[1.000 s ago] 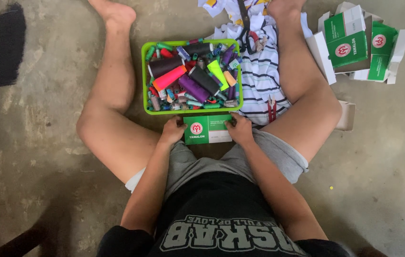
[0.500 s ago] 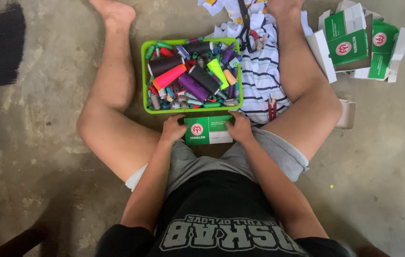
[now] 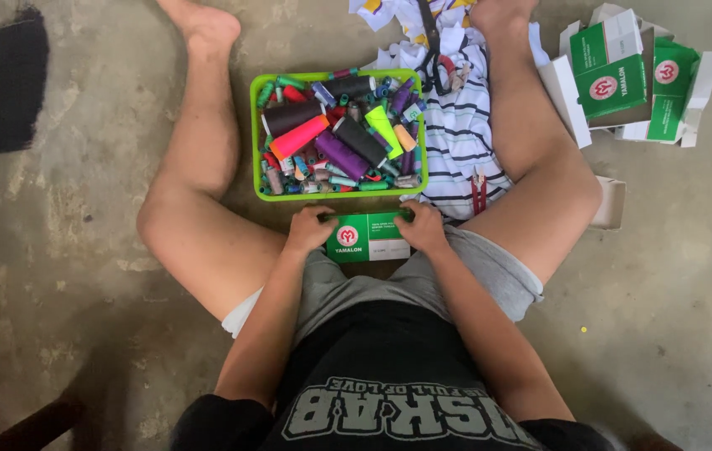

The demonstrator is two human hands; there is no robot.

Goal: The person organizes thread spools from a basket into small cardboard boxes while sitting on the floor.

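Head view: left hand (image 3: 310,231) and right hand (image 3: 421,228) each curl closed on an end of a green and white carton (image 3: 368,237), held between the knees. Just beyond it on the concrete floor (image 3: 80,250) sits a green basket (image 3: 254,134) of thread spools (image 3: 343,150); striped cloth (image 3: 460,142) lies beside the basket

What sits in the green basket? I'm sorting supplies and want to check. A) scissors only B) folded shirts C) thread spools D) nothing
C: the green basket is packed with thread spools of many colours, just beyond the small green box that both hands grip.
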